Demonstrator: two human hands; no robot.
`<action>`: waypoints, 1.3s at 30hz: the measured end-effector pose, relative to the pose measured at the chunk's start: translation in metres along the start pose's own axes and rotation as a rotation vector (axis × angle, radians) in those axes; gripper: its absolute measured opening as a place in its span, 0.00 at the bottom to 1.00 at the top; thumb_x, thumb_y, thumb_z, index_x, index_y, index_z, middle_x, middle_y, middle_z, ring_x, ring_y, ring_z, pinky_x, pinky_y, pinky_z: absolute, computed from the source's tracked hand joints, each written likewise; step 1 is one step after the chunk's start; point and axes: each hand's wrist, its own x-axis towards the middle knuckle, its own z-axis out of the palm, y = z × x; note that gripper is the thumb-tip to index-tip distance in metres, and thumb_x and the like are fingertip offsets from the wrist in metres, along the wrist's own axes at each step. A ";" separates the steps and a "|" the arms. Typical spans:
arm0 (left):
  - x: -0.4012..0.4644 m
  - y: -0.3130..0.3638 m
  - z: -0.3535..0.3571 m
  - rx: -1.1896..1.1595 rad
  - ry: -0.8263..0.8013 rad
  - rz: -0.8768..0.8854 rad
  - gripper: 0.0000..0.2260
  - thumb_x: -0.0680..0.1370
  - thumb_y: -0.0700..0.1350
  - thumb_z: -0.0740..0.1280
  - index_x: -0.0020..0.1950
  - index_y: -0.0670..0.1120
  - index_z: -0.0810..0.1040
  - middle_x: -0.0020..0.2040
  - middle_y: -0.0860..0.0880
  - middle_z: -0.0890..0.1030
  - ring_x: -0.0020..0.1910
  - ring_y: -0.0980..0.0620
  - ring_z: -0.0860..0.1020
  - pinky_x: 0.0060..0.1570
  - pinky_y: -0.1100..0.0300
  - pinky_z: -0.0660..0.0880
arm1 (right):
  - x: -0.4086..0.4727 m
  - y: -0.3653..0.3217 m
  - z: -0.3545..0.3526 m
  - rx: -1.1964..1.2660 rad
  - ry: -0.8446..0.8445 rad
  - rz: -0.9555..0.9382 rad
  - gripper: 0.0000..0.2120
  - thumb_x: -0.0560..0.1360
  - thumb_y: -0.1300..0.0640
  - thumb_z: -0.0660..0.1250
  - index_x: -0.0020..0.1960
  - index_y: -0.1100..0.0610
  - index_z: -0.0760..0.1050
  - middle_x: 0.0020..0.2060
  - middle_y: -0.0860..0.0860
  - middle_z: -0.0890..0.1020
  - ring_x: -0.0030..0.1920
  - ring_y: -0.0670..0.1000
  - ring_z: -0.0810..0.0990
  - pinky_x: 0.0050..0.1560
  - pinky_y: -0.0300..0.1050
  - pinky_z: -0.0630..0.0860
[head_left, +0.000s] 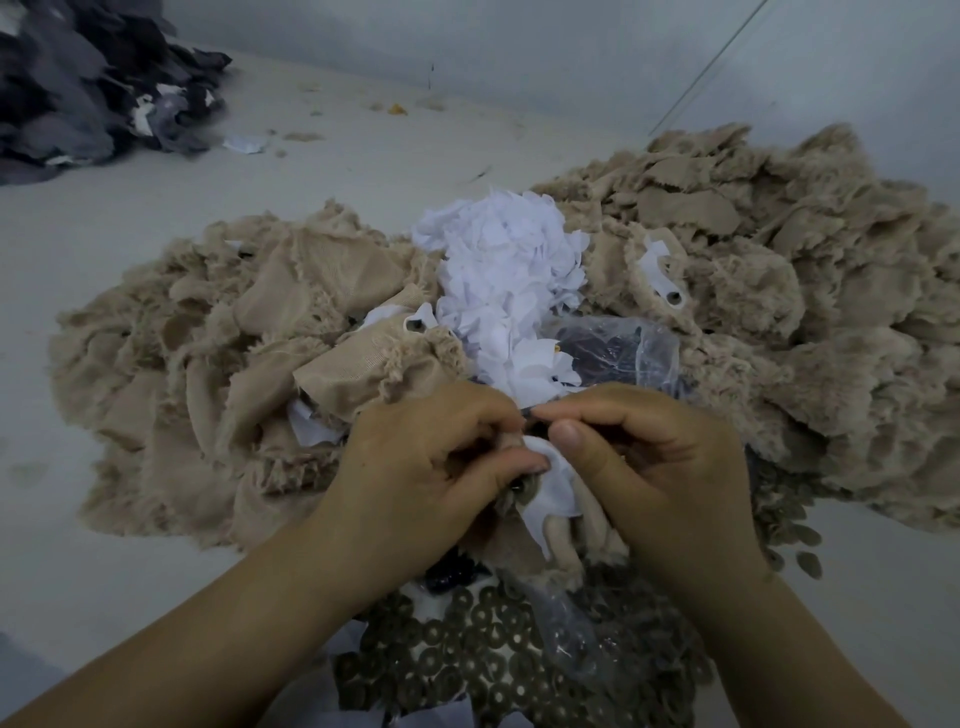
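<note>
A wide heap of beige plush pieces (779, 291) spreads over the pale surface (363, 171), with a mound of white fabric scraps (498, 270) in its middle and brown ring washers (483, 644) piled nearest the person. Just above the washers, the left hand (415, 467) and right hand (649, 467) both pinch one small white-backed plush piece (550, 483), fingers curled around it.
</note>
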 end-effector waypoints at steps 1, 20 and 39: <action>0.000 0.000 0.000 0.016 0.007 -0.013 0.11 0.74 0.49 0.70 0.48 0.42 0.83 0.42 0.56 0.82 0.40 0.60 0.79 0.41 0.73 0.73 | 0.000 0.000 -0.001 -0.013 -0.010 -0.013 0.07 0.74 0.54 0.70 0.52 0.51 0.82 0.45 0.41 0.85 0.47 0.41 0.84 0.46 0.32 0.77; 0.011 -0.012 0.009 0.175 -0.155 0.224 0.12 0.79 0.41 0.63 0.46 0.34 0.82 0.37 0.43 0.81 0.31 0.46 0.78 0.27 0.52 0.74 | -0.003 0.012 0.001 -0.172 0.053 -0.165 0.08 0.73 0.58 0.72 0.46 0.62 0.85 0.39 0.52 0.85 0.42 0.44 0.83 0.43 0.38 0.79; 0.043 -0.028 0.013 0.797 -0.213 -0.157 0.13 0.73 0.32 0.66 0.58 0.31 0.76 0.77 0.32 0.59 0.77 0.32 0.54 0.75 0.36 0.53 | 0.017 0.037 -0.068 -0.884 0.138 0.406 0.22 0.76 0.57 0.70 0.70 0.58 0.73 0.69 0.59 0.71 0.61 0.60 0.75 0.57 0.44 0.69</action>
